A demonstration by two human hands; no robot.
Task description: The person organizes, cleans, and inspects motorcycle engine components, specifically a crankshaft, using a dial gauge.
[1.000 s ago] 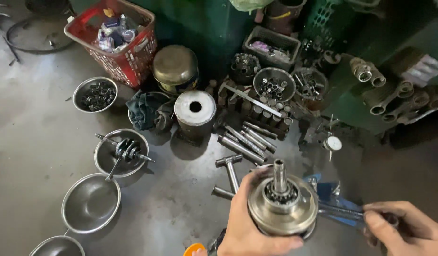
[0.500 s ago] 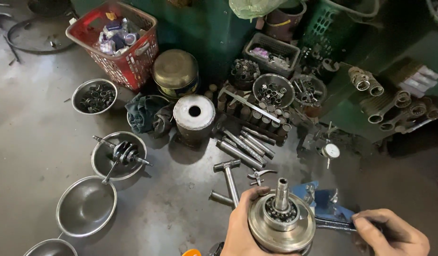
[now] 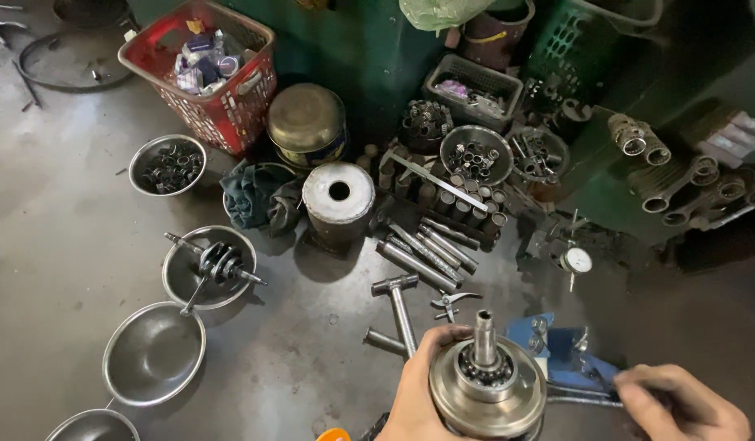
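Observation:
My left hand [image 3: 418, 384] grips a round metal clutch-like assembly [image 3: 487, 390] with a short shaft standing up from its centre and a ring of bearing balls around it. My right hand [image 3: 679, 404] at the bottom right is closed on a thin metal rod [image 3: 585, 400] that reaches toward the assembly. Behind them lies a blue metal tool [image 3: 561, 355] on the dark floor.
A T-handle wrench [image 3: 400, 306] and steel rods [image 3: 430, 249] lie ahead. A metal cylinder [image 3: 338, 204], a red basket [image 3: 202, 73], a brass pot [image 3: 306, 122], bowls of small parts [image 3: 167, 166], a bowl with a crankshaft [image 3: 210, 265], empty bowls [image 3: 153, 353] and a dial gauge [image 3: 575, 261] surround me.
The view has shifted slightly; the assembly and both hands sit lower in frame. My right hand stays on the rod, my left on the assembly.

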